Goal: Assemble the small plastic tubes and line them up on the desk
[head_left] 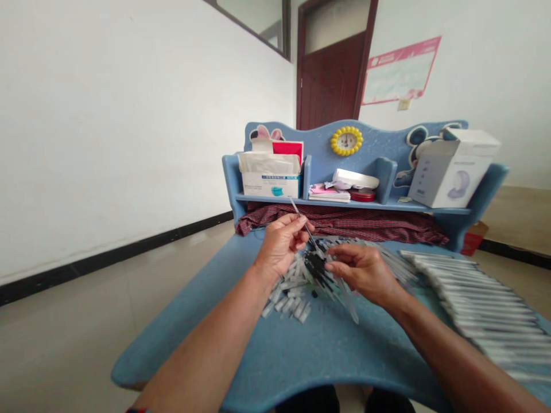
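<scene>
Two bare forearms point(210, 344) come in from the lower left and lower right corners of the frame, over the curved near edge of a blue desk point(279, 367). Near the frame's centre, the left hand point(282, 244) pinches a slim, pen-like stick point(296, 206) between thumb and fingers, its pale end tilted to the upper left and its darker end toward the right hand point(365, 272). That right hand is half curled, thumb and forefinger close together by the stick's lower end; whether they grip it or some other small part, I cannot tell.

Below and between the hands lie loose parts: short whitish pieces point(295, 298) at lower centre, a bunch of thin black pieces point(317, 268), and clear tubes point(396, 263) spread behind the right hand.

At the right of the frame, a long row of sticks point(486, 304) lies side by side. Judging by their even order, these look like the done portion, a sizeable one; the mixed heap in the middle looks like what is left, so the work seems well under way but unfinished. Whether the row's sticks are complete is too blurred to say.

Checked cloth point(344, 222) lies along the back, beneath a blue shelf point(400, 205).
</scene>
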The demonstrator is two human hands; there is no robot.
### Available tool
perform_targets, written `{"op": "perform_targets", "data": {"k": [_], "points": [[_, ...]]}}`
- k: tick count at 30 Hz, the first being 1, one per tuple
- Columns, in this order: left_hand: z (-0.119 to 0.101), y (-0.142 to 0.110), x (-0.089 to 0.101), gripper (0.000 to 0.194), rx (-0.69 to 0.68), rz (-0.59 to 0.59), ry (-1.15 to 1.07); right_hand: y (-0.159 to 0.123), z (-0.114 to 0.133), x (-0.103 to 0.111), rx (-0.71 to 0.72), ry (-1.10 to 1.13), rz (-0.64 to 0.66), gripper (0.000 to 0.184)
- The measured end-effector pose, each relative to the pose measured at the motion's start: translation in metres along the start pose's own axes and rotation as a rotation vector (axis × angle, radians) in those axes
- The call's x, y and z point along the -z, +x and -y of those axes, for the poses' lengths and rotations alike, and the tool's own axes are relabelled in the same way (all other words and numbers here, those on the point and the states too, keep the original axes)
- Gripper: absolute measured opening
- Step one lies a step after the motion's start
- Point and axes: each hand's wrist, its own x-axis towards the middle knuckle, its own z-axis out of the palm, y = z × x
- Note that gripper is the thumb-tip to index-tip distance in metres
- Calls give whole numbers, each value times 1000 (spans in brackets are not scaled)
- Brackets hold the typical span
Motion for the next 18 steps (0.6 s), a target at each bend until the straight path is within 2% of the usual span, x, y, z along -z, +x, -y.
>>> {"op": "perform_targets", "data": {"k": [12, 15, 18], "points": [[7, -7, -8, 19, 28, 74, 13, 0, -10, -12, 23, -40, -36, 24], [9, -9, -10, 21, 39, 94, 54, 0, -11, -10, 56, -61, -58, 29], [11, -11, -12, 22, 56, 106, 150, 0, -9, -7, 117, -175, -104, 38]]}}
